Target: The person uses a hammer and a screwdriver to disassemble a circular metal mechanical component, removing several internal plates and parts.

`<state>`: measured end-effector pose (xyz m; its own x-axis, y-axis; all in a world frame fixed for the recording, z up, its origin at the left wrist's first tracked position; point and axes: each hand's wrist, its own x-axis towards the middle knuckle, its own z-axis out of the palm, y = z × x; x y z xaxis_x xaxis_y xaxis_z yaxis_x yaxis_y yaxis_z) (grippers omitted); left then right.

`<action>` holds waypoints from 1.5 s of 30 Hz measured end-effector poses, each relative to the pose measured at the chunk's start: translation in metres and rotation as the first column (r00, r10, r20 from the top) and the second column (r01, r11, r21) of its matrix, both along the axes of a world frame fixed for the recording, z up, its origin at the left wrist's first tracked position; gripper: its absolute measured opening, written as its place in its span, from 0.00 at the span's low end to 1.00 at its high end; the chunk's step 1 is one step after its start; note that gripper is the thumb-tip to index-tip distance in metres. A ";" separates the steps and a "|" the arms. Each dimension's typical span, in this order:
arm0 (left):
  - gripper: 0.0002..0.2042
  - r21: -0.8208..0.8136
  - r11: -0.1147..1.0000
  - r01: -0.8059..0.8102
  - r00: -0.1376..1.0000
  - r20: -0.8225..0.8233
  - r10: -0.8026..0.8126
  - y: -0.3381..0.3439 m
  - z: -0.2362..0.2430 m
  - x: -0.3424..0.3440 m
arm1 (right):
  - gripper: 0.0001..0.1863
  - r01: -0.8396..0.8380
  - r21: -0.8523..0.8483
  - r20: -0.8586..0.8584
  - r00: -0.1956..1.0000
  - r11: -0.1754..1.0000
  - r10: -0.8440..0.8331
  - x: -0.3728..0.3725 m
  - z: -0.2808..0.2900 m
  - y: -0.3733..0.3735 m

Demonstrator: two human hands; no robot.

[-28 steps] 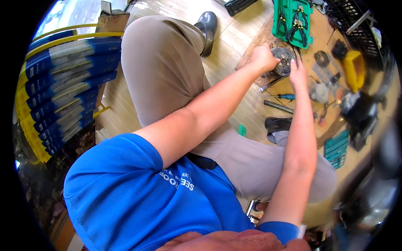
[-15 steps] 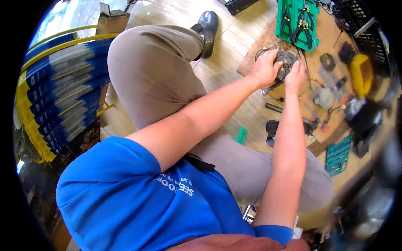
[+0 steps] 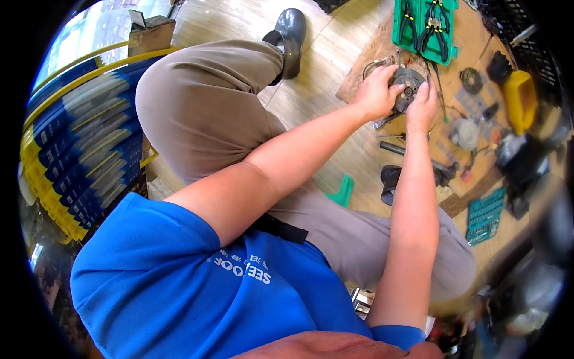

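Observation:
A round dark metal machine part (image 3: pixel 409 84) with a hub and holes in its middle sits over the cardboard sheet. From its left side my left hand (image 3: pixel 378 96) grips it, the thumb on its face. Along its right edge lie the fingers of my right hand (image 3: pixel 423 105), closed against the rim. A thin wire loop (image 3: pixel 372 64) sticks out past the part's left side. The undersides of both hands' grip are hidden.
On the cardboard (image 3: pixel 373 51) lie a green case with pliers (image 3: pixel 435 33), a dark ring (image 3: pixel 471 80), a yellow tool (image 3: pixel 520 102) and a metal tube (image 3: pixel 397 148). A teal socket set (image 3: pixel 485 216) is near my right knee. Blue and yellow packets (image 3: pixel 84 143) fill a rack at left.
The view has shifted slightly. Both hands keep their hold on the round part, with little visible movement against it.

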<state>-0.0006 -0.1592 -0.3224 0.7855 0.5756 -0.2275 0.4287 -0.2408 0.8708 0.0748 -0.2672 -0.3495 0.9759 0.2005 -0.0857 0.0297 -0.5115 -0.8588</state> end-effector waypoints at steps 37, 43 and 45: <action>0.26 0.137 0.966 -0.218 0.908 -0.335 0.253 -0.005 0.023 0.005 | 0.17 -0.072 -0.397 0.151 0.978 0.915 0.142 0.019 0.003 -0.011; 0.23 -0.034 0.986 -0.163 0.922 -0.360 0.140 0.008 0.032 0.008 | 0.21 -0.146 -0.390 -0.008 0.988 0.909 0.155 0.030 0.025 -0.012; 0.22 -0.053 0.985 -0.163 0.905 -0.405 0.128 0.009 0.039 0.010 | 0.22 -0.126 -0.331 -0.030 0.992 0.935 0.123 0.032 0.020 -0.015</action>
